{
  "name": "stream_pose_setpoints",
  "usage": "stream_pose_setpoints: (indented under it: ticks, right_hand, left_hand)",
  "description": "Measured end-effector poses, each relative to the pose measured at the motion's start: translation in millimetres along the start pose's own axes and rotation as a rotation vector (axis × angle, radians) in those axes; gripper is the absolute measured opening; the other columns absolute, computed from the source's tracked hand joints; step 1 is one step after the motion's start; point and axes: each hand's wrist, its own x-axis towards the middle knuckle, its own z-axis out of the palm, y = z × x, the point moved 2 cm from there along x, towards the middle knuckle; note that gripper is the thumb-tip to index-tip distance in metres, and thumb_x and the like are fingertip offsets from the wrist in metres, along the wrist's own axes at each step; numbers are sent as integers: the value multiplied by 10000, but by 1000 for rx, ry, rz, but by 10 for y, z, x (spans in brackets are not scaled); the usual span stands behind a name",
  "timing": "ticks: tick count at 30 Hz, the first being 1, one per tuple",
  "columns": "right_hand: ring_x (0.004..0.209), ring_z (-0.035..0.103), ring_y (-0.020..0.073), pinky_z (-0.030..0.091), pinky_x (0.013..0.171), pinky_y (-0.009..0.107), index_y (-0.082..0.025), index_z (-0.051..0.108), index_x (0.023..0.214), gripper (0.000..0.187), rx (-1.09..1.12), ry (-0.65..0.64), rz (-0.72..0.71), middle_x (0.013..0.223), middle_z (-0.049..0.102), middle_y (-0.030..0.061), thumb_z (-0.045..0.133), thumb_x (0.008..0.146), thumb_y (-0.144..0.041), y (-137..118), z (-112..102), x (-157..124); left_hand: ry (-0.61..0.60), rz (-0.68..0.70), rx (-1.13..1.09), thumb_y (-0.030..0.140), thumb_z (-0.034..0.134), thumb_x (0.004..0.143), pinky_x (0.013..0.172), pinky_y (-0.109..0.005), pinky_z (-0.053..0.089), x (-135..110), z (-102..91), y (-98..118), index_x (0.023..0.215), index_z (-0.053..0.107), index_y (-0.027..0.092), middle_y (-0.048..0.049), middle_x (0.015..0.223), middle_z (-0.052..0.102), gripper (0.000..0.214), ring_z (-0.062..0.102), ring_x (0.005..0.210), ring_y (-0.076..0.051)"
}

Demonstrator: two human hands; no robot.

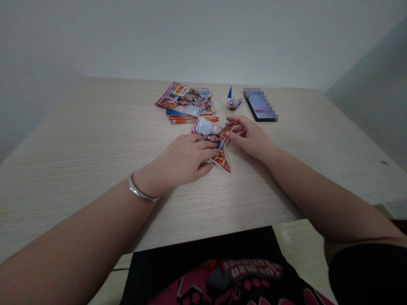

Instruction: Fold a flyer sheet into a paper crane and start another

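The pale wooden surface (79,140) carries everything here. The left hand (186,159) lies palm down on it, its grip flat and wide, holding nothing and only pressing the near part of a printed sheet (208,127) against the wood. The right hand (251,135) has a narrow grip: thumb and forefinger pinch the sheet's right edge, which lifts slightly off the surface. The sheet sits between the two hands, already folded to a point toward the person.

Behind it lies a stack of similar sheets (186,101). To the right of that is a dark phone (260,106), and between them a small folded paper figure (233,101) stands upright. A silver bracelet (140,192) circles the left wrist.

This looks like a fold in the middle of being made. The next move calls for steady pressure from the left hand, so that the edges stay aligned while the pinched flap is laid over and creased.
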Motion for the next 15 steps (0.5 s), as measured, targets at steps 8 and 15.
stream_pose_setpoints:
  ticks: [8,15]
  right_hand:
    - [994,751,243,604,994,485,-214,704,1144,399,170,-26,22,1118,783,79,783,793,-386,38,23,47]
    - [1046,771,239,594,1074,488,-247,655,1095,456,382,-85,87,1117,788,58,881,717,-365,45,24,22]
  left_hand:
    - [11,-30,69,324,462,1066,1119,-496,476,-11,5,45,1342,718,213,-104,1474,665,392,619,1334,-304]
    - [14,-34,68,320,465,1070,1120,-484,480,2,3,42,1306,732,177,-108,1435,691,384,625,1318,-304]
